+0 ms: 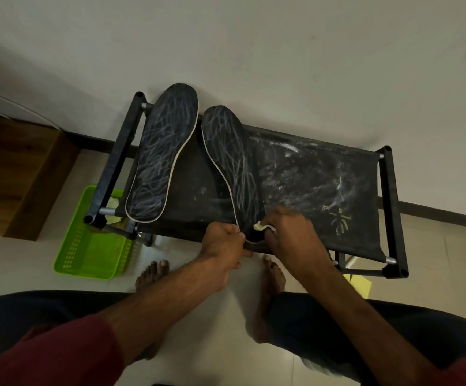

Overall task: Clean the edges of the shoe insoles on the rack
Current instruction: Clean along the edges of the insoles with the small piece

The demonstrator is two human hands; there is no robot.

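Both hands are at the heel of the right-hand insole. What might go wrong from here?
1. White powder smears the rack's fabric top; the right insole lies on it, so its wiped edge may pick up dust again.
2. The right hand pinches only a small pale wad, which could slip out.
3. The left insole has its heel at the rack's near edge; a jolt might tip it off.

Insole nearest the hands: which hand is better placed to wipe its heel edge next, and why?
The right hand: it pinches the pale wipe against the insole heel, while the left hand grips the edge, steadying it.
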